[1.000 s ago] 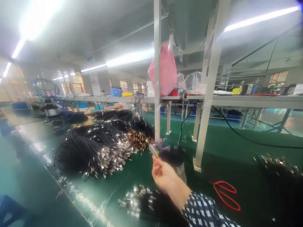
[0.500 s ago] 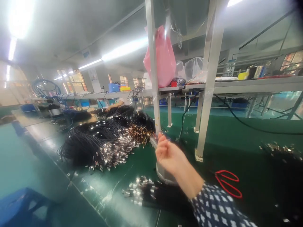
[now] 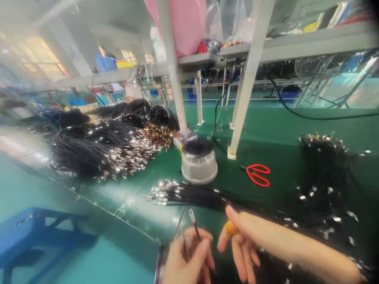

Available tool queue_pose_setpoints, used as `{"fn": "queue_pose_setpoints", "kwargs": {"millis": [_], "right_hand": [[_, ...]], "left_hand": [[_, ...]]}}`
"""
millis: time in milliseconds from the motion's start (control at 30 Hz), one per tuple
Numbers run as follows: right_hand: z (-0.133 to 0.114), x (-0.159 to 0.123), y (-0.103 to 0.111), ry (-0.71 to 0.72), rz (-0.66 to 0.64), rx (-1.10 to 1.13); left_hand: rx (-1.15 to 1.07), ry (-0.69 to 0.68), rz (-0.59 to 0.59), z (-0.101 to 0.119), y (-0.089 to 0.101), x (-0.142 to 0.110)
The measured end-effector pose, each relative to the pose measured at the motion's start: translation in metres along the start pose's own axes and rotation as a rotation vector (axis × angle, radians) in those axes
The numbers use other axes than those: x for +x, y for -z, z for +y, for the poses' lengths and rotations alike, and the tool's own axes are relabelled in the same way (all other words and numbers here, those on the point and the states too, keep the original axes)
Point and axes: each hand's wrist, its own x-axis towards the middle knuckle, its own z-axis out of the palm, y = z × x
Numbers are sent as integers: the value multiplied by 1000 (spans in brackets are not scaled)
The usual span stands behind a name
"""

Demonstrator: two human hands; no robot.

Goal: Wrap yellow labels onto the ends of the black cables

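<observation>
My left hand (image 3: 185, 262) is closed at the bottom edge on a few thin black cables (image 3: 194, 227) whose metal-tipped ends stick up from the fingers. Beside it, my right hand (image 3: 241, 240) comes in from the right with its fingers curled down and a small orange object (image 3: 229, 228) pinched at the thumb. Just beyond both hands a bundle of black cables with silver terminals (image 3: 183, 193) lies on the green bench (image 3: 266, 130). A round grey pot-like device (image 3: 199, 161) stands behind the bundle.
Red scissors (image 3: 257, 174) lie right of the grey device. A big heap of black cables (image 3: 97, 150) fills the left of the bench, another heap (image 3: 325, 169) the right. Two metal posts (image 3: 247, 79) carry a shelf with a pink bag (image 3: 189, 23). A blue stool (image 3: 35, 232) stands lower left.
The camera has tilted down. My right hand has drawn back from the grey device toward me. My left hand has come into view holding cables.
</observation>
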Motion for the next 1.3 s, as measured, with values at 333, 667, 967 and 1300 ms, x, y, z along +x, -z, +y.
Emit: {"fn": "queue_pose_setpoints", "kwargs": {"millis": [333, 667, 967, 1300], "right_hand": [[-33, -23, -18, -108, -116, -336], [11, -12, -26, 31, 17, 60], [38, -2, -42, 344, 555, 211], [29, -3, -27, 427, 643, 219]], "left_hand": [[280, -128, 38, 21, -28, -21], [116, -17, 78, 13, -22, -19], [61, 11, 76, 12, -17, -18], [-100, -129, 100, 16, -21, -30]]}}
